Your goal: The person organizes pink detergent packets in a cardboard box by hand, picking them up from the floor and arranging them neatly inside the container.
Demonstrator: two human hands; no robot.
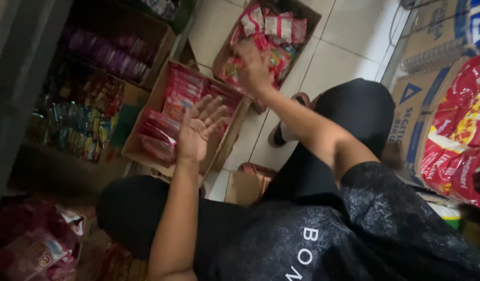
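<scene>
My right hand [253, 65] reaches far into the far cardboard box [307, 18], fingers closing on red snack packets [273, 26]. My left hand [198, 127] hovers open-palmed, holding nothing, over the nearer box of pink sachets [175, 99], left of the right.

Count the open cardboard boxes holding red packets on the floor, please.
2: the near box under the open left hand, and the far box where the right hand reaches. Others may be hidden.
</scene>
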